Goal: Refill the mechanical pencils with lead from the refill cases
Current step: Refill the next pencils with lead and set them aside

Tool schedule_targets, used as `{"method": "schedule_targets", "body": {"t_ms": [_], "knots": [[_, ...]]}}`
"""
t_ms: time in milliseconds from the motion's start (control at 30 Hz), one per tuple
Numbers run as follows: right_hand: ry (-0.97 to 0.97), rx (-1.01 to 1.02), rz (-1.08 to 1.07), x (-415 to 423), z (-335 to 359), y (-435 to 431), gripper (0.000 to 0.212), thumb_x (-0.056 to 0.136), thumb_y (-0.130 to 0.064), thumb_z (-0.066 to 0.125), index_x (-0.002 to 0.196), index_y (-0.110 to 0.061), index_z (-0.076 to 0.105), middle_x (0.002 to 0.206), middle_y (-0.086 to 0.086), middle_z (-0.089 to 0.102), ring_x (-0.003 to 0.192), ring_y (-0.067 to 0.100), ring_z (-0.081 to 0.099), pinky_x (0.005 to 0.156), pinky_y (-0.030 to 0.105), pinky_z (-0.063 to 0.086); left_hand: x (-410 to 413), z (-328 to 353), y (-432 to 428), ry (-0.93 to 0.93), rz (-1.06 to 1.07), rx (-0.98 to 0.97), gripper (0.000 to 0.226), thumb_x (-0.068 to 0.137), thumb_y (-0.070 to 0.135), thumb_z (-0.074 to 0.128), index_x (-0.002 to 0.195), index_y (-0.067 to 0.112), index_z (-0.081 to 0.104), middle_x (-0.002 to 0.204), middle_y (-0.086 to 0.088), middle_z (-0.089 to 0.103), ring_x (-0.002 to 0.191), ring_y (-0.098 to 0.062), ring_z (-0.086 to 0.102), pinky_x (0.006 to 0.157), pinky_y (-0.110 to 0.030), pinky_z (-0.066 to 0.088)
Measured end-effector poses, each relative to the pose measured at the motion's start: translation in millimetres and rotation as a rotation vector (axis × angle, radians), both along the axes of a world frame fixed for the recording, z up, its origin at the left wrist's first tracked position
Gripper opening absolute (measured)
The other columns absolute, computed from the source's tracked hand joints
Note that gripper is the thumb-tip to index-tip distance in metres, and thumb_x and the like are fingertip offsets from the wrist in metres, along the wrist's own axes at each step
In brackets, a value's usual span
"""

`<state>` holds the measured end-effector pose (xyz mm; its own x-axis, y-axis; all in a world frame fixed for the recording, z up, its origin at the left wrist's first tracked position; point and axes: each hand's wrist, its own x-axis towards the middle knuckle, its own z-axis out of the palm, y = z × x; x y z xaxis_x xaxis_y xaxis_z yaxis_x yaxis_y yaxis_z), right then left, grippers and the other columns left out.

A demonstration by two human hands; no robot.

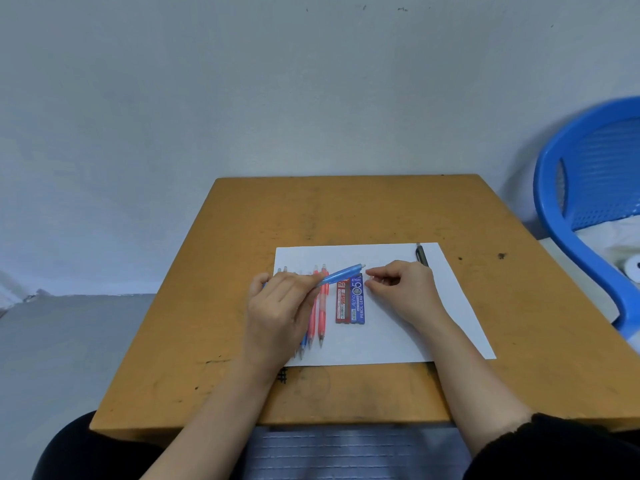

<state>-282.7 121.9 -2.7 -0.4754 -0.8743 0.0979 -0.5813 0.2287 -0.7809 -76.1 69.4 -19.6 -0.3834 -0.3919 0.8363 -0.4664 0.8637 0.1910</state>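
Note:
My left hand grips a blue mechanical pencil, its cap end pointing right and slightly up. My right hand hovers just right of that cap end, with fingers curled and thumb and forefinger pinched; whether something small sits between them I cannot tell. Two pink pencils lie side by side on the white paper sheet, tips toward me. More pencils lie left of them, mostly hidden under my left hand. A red lead refill case and a blue lead refill case lie side by side right of the pink pencils.
A dark pen lies at the paper's far right corner. The paper sits on a scuffed orange-brown table. A blue plastic chair stands to the right of the table. A grey wall is behind.

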Motion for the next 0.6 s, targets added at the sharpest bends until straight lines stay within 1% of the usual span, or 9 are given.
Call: {"method": "schedule_targets", "body": {"t_ms": [133,233,300,367,467,533,600], "knots": [[-0.043,-0.013,-0.004,-1,0,1,0.021,0.084,-0.017,0.071,0.105,-0.014,0.073,0.086,-0.006,0.067,0.079,0.003,0.06,0.068,0.013,0.044,-2,-1,3,-0.018,0.004,-0.017,0.015,0.086,0.012,0.072,0.1,0.011,0.073,0.088,0.004,0.072,0.079,-0.015,0.066,0.071,-0.034,0.041],[-0.072,-0.047,-0.011,-2,0,1,0.019,0.083,-0.017,0.071,0.102,-0.014,0.074,0.085,-0.005,0.069,0.08,0.004,0.062,0.069,0.013,0.044,-2,0,5,-0.036,0.014,-0.039,0.014,0.087,0.012,0.069,0.1,0.01,0.073,0.088,0.003,0.072,0.079,-0.015,0.065,0.07,-0.036,0.042],[-0.112,-0.101,-0.003,-2,1,3,0.016,0.083,-0.015,0.071,0.099,-0.016,0.075,0.085,-0.004,0.07,0.079,0.008,0.063,0.07,0.015,0.048,-2,0,5,-0.045,0.027,-0.05,0.015,0.086,0.012,0.07,0.1,0.01,0.073,0.088,0.002,0.072,0.08,-0.016,0.065,0.071,-0.036,0.041],[-0.218,-0.185,0.023,-2,3,5,0.016,0.083,-0.01,0.07,0.096,-0.018,0.075,0.087,-0.003,0.071,0.081,0.012,0.064,0.074,0.019,0.051,-2,-1,5,-0.049,0.047,-0.052,0.015,0.087,0.013,0.069,0.101,0.011,0.074,0.089,0.002,0.072,0.081,-0.015,0.064,0.073,-0.033,0.038],[-0.4,-0.279,0.082,-1,10,8,0.017,0.083,-0.004,0.07,0.097,-0.012,0.074,0.091,-0.004,0.072,0.084,0.003,0.066,0.074,0.014,0.051,0,-2,4,-0.053,0.058,-0.028,0.016,0.088,0.015,0.069,0.103,0.012,0.073,0.091,0.004,0.073,0.082,-0.014,0.064,0.074,-0.033,0.038],[-0.476,-0.303,0.1,0,12,9,0.018,0.082,-0.004,0.071,0.097,-0.012,0.074,0.09,-0.004,0.073,0.082,0.001,0.066,0.072,0.013,0.05,2,-3,3,-0.054,0.048,0.0,0.018,0.087,0.016,0.071,0.105,0.012,0.073,0.093,0.004,0.073,0.082,-0.013,0.065,0.075,-0.032,0.039],[-0.527,-0.318,0.112,0,13,10,0.017,0.081,-0.002,0.071,0.095,-0.012,0.073,0.085,-0.004,0.072,0.075,-0.001,0.064,0.067,0.012,0.048,3,-4,2,-0.052,0.042,0.024,0.02,0.086,0.018,0.072,0.106,0.012,0.072,0.095,0.004,0.073,0.085,-0.012,0.065,0.078,-0.029,0.038]]}}
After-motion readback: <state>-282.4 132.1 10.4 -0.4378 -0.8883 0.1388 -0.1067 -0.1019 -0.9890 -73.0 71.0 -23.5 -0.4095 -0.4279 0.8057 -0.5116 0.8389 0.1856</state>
